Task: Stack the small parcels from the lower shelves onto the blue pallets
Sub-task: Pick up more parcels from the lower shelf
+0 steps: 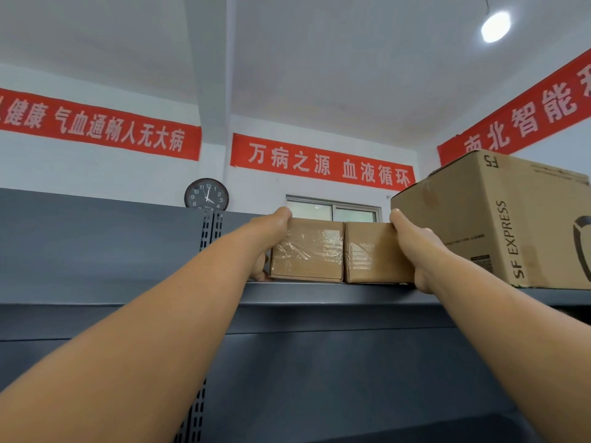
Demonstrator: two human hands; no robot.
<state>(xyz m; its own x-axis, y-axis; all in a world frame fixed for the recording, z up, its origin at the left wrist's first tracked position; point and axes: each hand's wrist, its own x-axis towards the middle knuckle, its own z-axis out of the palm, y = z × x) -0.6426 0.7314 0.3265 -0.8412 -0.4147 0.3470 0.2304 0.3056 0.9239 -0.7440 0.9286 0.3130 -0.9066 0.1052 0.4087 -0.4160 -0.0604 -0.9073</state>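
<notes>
On grey shelf [319,292], left hand [271,238] and right hand [412,247] clasp two parcels [343,251].

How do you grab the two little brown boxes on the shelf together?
Squeeze the pair of small parcels from their outer ends: left hand on the left end, right hand on the right. They sit side by side, touching, so pressing inward probably keeps them together.

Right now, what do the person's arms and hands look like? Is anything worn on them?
Both forearms are bare right down to the frame edge; no sleeve shows. The left hand and right hand wear no gloves. No watch, ring or band is visible on the parts in view.
</notes>
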